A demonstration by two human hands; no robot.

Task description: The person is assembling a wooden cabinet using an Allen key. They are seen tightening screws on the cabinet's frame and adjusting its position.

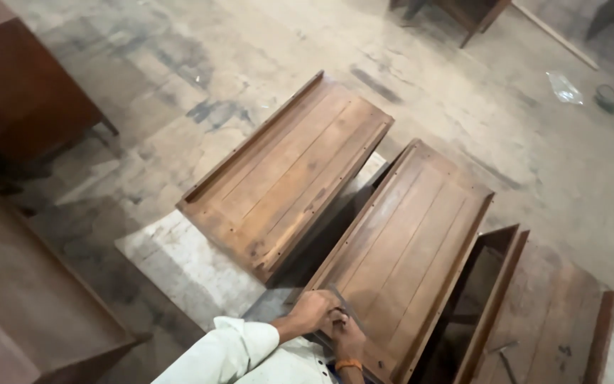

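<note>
Pressing close together at the near edge of a brown wooden panel (pixel 399 235), the two hands meet over a small greyish sheet (pixel 337 297) — it looks like abrasive paper, though it is too small to be sure. The left hand (pixel 312 311), coming out of a pale sleeve (pixel 232 352), lies curled over the sheet with its fingers bent down onto it; the right hand (pixel 348 336), with an orange band (pixel 348 365) at the wrist, sits just beside and partly under it, fingers folded, and how firmly either one grips cannot be told from here. The panel is the ribbed top of a low wooden piece, tilted away from the person, with a row of small fastener heads along its raised side rails. To work such a surface well, I judge the sheet should be kept flat under the fingertips and moved along the grain, with light pressure near the rails so the edges are not rounded. A second like panel (pixel 289 174) lies just to the left, apart from the first, and an open-fronted wooden frame (pixel 495 299) stands to the right. All rest on a dusty, stained concrete floor (pixel 463 107) — darker furniture (pixel 23 92) stands at the left, more legs at the far end.
</note>
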